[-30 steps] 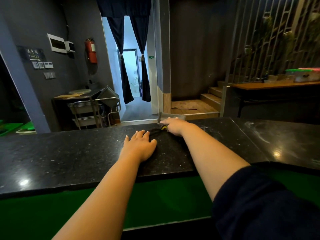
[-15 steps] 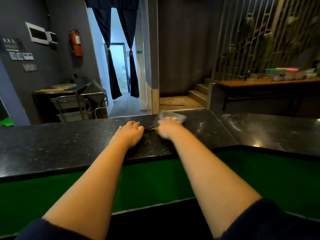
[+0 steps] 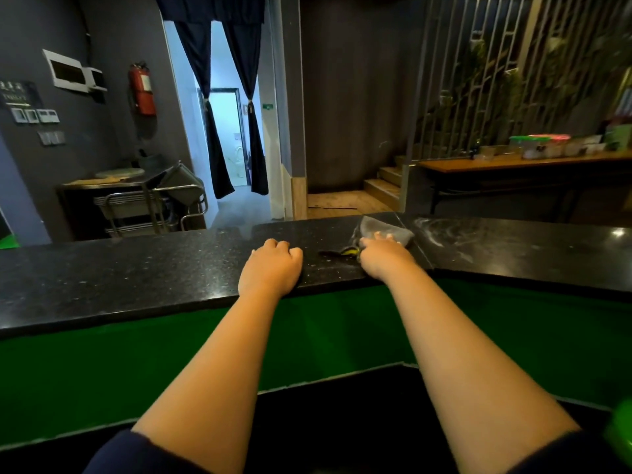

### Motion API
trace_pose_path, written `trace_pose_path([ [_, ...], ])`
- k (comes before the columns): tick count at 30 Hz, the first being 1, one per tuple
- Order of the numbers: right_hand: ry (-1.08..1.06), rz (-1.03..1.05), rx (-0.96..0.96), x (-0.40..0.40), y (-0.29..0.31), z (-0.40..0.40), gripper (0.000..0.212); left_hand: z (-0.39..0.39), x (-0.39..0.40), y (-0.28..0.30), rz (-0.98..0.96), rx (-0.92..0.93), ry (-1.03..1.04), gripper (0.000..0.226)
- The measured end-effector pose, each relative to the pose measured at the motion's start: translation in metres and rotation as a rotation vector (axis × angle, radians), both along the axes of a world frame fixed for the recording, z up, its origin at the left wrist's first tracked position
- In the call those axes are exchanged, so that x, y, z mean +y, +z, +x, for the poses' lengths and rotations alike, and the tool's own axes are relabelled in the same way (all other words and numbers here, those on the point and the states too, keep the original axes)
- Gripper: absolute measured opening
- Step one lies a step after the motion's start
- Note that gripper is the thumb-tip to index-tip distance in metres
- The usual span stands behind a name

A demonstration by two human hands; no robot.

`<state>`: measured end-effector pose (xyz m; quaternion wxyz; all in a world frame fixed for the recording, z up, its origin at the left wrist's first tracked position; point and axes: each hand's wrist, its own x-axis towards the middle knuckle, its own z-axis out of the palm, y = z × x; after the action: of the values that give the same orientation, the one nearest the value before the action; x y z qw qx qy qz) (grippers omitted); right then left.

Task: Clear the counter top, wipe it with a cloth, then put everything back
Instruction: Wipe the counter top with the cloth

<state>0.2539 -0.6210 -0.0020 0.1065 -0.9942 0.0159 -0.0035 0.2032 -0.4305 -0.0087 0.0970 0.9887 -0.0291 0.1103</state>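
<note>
Black speckled stone worktop (image 3: 136,268) spans the frame left to right, with a seam just right of centre and pale smeared streaks (image 3: 441,230) on the section past the seam. Green panel (image 3: 102,371) sits below its near edge.

Background: long wooden table (image 3: 513,164) at right carrying a row of small containers, metal trolley (image 3: 150,203) at left, doorway with tied-back dark curtains (image 3: 219,107), red fire extinguisher (image 3: 143,90) on the grey wall.

Both bare forearms reach forward over the green panel onto the worktop.

Left hand (image 3: 270,268) rests on the worktop near its front edge, fingers curled under at the knuckles, nothing in them.

Right hand (image 3: 383,254) lies on the grey cloth (image 3: 386,230), which sits on the worktop right at the seam, toward the far edge. Fingers (image 3: 386,238) lie on top of the cloth; cannot tell whether they press flat or grip a fold.

Small dark item with a yellow patch (image 3: 342,252) lies on the worktop between the two hands, touching or just beside the right one; too blurred to tell what it is.
</note>
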Motion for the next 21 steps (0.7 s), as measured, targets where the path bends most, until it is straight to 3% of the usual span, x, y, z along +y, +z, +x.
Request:
trace_pose_path([
  [3, 0.175, 0.038, -0.034, 0.033, 0.001, -0.021, 0.049, 0.005, 0.004, -0.005, 0.009, 0.004, -0.005, 0.019],
  [7, 0.366, 0.081, 0.074, 0.040, 0.009, -0.019, 0.056, 0.007, 0.006, -0.005, 0.134, -0.121, -0.055, 0.012],
  [11, 0.218, 0.111, 0.086, 0.010, 0.009, -0.020, 0.060, 0.007, 0.010, -0.007, 0.238, -0.150, -0.095, 0.002],
  [16, -0.070, 0.243, -0.005, -0.016, 0.002, -0.043, 0.058, -0.001, 0.009, -0.003, 0.272, -0.172, -0.117, 0.009],
  [21, 0.038, 0.311, -0.037, 0.019, 0.012, -0.057, 0.060, -0.010, 0.012, 0.003, 0.198, -0.159, -0.154, 0.017],
])
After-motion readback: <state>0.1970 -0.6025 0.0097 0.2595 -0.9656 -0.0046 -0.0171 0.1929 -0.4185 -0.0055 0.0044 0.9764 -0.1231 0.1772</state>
